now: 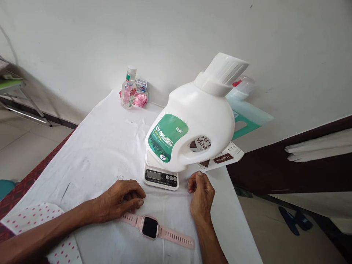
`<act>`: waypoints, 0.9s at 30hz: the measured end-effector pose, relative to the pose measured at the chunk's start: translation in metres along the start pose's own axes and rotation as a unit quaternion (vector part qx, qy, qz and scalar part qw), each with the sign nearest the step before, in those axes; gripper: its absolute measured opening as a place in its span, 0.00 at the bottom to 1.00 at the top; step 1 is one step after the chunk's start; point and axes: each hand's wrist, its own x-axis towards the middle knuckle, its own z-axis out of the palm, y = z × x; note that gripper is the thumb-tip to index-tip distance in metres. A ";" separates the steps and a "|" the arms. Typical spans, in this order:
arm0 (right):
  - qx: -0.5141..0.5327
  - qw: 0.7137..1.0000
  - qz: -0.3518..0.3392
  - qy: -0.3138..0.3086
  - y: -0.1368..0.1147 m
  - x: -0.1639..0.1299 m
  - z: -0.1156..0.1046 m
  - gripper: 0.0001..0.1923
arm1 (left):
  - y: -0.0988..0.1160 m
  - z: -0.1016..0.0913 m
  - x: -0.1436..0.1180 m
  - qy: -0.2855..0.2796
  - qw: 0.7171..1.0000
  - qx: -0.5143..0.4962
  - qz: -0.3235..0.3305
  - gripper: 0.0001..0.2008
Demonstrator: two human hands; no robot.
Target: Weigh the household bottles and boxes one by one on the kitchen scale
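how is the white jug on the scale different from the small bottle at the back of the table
The white jug is large, opaque and sits on the scale; the small bottle is clear, slim and stands on the cloth by the wall. The jug has a green label and a handle; the bottle shows pinkish contents and no handle. Both stand capped.

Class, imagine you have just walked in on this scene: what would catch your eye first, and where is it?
The big white detergent jug with its green label stands on a small digital scale in the middle of the white-covered table. In front of the scale, a pink smartwatch lies flat between the person's hands: the left hand rests on the cloth touching the strap, the right hand is loosely curled beside the scale.
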 end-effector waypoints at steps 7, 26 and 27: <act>0.051 0.994 -0.089 0.019 -0.044 -0.001 0.005 0.29 | 0.000 0.000 0.001 -0.002 1.000 -0.003 -0.011 0.08; 0.216 0.969 -0.117 -0.011 -0.140 0.045 0.053 0.28 | -0.006 -0.001 0.004 0.004 0.999 -0.030 -0.016 0.09; 0.220 0.968 -0.117 0.002 -0.141 0.044 0.049 0.29 | -0.005 -0.001 0.005 0.004 0.999 -0.033 -0.014 0.09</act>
